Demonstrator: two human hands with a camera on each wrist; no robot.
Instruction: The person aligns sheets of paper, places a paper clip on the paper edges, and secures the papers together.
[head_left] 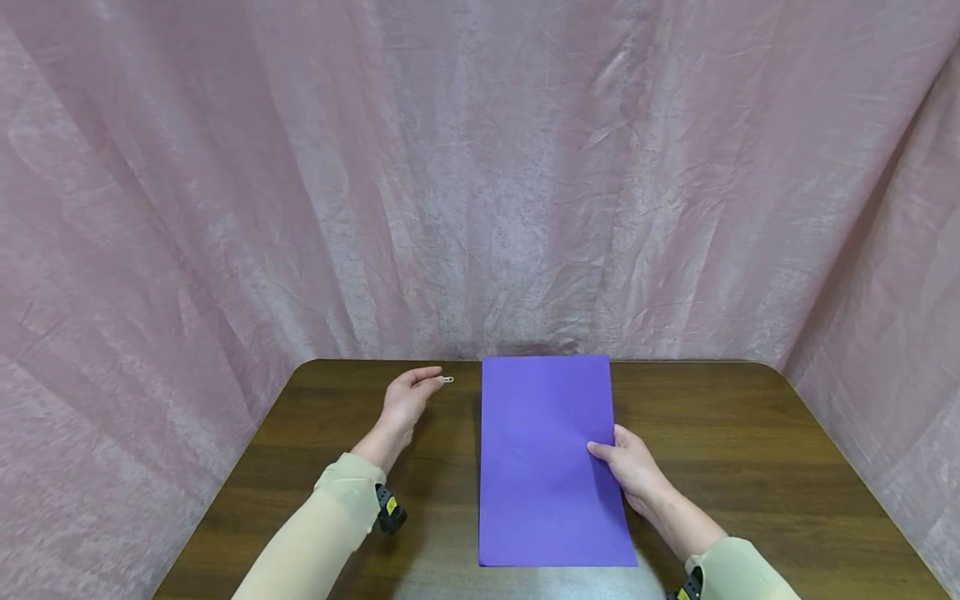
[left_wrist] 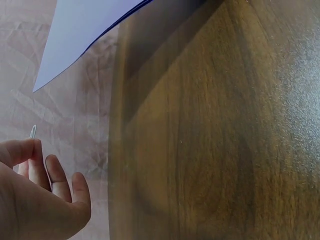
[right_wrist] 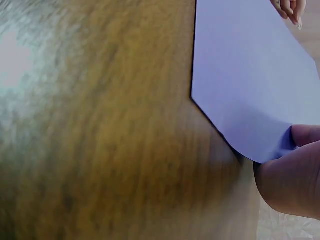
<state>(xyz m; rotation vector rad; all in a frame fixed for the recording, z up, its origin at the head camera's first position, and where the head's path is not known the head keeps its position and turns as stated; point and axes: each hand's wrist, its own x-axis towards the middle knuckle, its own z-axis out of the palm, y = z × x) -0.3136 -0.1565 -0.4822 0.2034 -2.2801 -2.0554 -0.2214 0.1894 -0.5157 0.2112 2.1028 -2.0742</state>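
Observation:
My left hand pinches a small pale paper clip between thumb and forefinger, left of the purple paper and above the table. In the left wrist view the looped end of the clip sticks out past the fingertips. With the thumb on its front face, my right hand grips purple paper by its right edge. The paper is held up off the table, slightly bent near the thumb in the right wrist view. Its lower edge looks layered; how many sheets there are, I cannot tell. Fingers behind the paper are hidden.
Beneath both hands lies a brown wood-grain table with rounded far corners. Pink curtains hang behind it and along the sides. Each wrist wears a dark strapped device.

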